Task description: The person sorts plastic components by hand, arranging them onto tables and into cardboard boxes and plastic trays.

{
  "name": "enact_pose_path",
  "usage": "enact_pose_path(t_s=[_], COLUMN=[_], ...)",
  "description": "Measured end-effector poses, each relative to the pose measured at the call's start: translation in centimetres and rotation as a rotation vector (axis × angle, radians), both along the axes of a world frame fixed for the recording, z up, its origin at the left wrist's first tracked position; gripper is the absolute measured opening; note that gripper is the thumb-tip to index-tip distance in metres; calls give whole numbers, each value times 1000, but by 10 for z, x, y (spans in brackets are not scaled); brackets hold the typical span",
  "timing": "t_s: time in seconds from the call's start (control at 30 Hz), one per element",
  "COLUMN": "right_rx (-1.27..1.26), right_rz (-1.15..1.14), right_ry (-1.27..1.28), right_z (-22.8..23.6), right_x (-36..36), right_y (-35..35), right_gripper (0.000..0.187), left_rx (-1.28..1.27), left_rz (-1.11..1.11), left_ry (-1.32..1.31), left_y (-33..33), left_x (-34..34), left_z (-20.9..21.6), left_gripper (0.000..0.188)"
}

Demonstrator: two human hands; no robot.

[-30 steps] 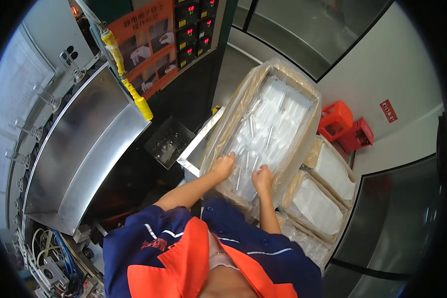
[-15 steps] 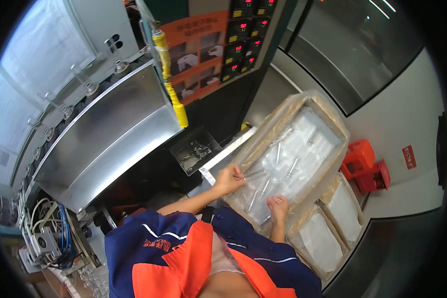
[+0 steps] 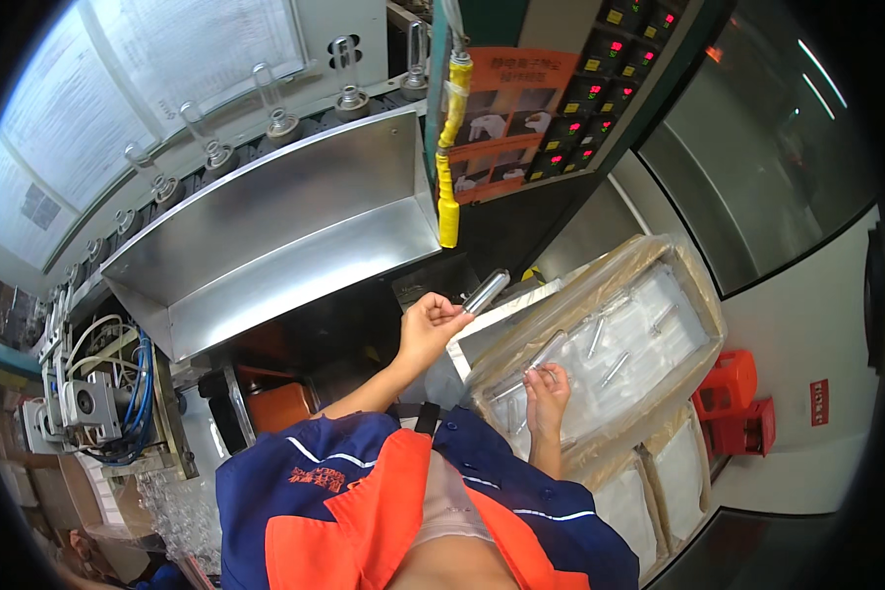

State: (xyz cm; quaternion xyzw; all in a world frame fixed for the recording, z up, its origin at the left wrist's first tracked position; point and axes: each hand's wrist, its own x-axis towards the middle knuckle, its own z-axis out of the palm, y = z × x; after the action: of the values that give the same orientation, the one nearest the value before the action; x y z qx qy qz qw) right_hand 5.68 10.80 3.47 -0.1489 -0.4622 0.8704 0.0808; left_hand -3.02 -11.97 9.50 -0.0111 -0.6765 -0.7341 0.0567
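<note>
My left hand (image 3: 430, 327) pinches one end of a clear, round-ended tube (image 3: 488, 291), holding it tilted up and to the right, above the near-left edge of the box. Over the box's near end is my right hand (image 3: 547, 398), its thumb and fingers closed around what looks like another clear tube (image 3: 549, 351), partly hidden by the fingers. Inside the open cardboard box (image 3: 710, 324), lined with clear plastic film, several more tubes, such as this loose tube (image 3: 615, 369), lie at angles on a pale layer.
A bent metal tray (image 3: 295, 236) spans the left front, below a row of upright clear tubes on spindles (image 3: 352, 98). A yellow-wrapped cable (image 3: 448, 197) hangs beside it. Red plastic bins (image 3: 733, 423) stand right of the box. Machinery with blue hoses (image 3: 108, 403) is at far left.
My left hand has risen out of the box with a tube and moved up and left. My right hand has lifted slightly. The view has turned toward the left.
</note>
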Motion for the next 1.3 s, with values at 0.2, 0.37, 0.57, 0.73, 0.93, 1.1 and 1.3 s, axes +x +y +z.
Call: enact_pose_path(t_s=[0.2, 0.37, 0.57, 0.73, 0.93, 1.1, 1.3], right_rx=[14, -40, -87, -336, -120, -216, 100], right_rz=[107, 244, 382, 480, 471, 576, 709], right_ry=[13, -2, 20, -100, 9, 55, 542], right_z=[9, 14, 17, 7, -24, -13, 125], right_x=[-7, -33, -139, -188, -150, -113, -106], right_y=[-41, -61, -103, -136, -134, -154, -285], right_gripper=[28, 28, 32, 43, 37, 31, 52], left_rx=[1225, 1642, 1305, 966, 697, 189, -310], left_rz=[-286, -215, -411, -333, 227, 646, 1057], left_ry=[-734, -783, -673, -460, -130, 147, 491], left_y=[-2, -10, -55, -133, -180, -241, -347], left_x=[-63, -83, 11, 94, 149, 140, 73], left_z=[-66, -82, -100, -81, -9, 36, 138], left_gripper=[20, 27, 24, 13, 23, 39, 44])
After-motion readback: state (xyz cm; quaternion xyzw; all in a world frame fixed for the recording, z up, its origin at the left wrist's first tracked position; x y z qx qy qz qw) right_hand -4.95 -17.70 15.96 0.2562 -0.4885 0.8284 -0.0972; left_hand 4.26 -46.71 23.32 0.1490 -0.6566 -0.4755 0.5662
